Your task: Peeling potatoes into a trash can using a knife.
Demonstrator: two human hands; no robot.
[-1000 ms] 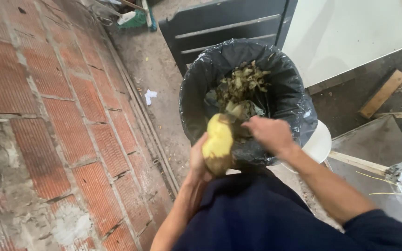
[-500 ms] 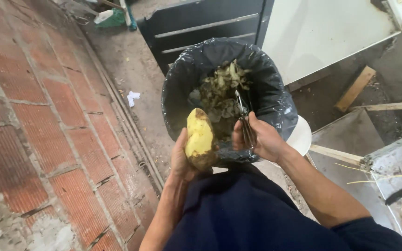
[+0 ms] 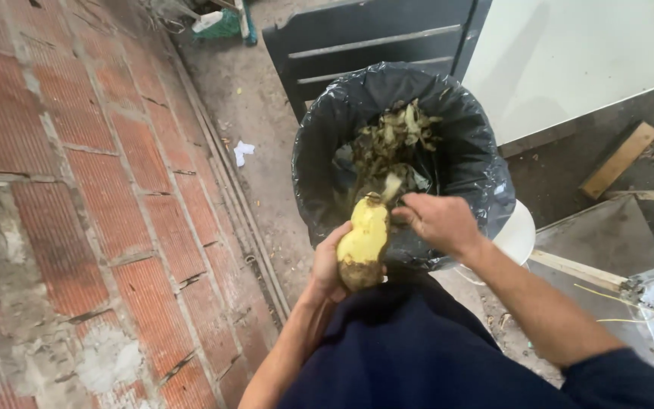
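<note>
— What's the left hand (image 3: 332, 265) got?

— Its fingers are wrapped round a yellow, mostly peeled potato (image 3: 364, 241), held upright just over the near rim of the bin (image 3: 472, 163), which is lined with a black bag.

— And the right hand (image 3: 439, 222)?

— Closed, fingers pinched at the potato's top end, where a pale strip of peel (image 3: 392, 186) sticks up. Whether it grips a tool, I cannot tell.

— In the bin?

— A heap of peelings (image 3: 392, 144), 1 brick wall (image 3: 62, 189) alongside.
</note>
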